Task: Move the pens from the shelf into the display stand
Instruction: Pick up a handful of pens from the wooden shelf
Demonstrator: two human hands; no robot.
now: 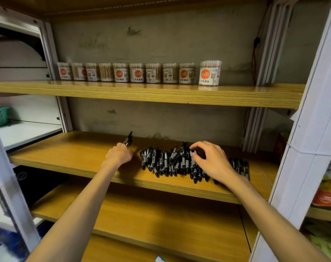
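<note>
Early stage. Left hand point(119, 154) grips one pen point(128, 139). Right hand point(212, 159) pinches a pen from the pile of pens point(168, 163) lying on the shelf point(76, 154) between both hands. Display stand not in view; nearly all pens left.

A: What lies on the middle shelf point(70, 154)?
B: A heap of pens point(168, 161), right of its centre.
A: And above the heap?
B: The upper shelf point(142, 93), carrying a row of swab jars point(138, 73)
</note>
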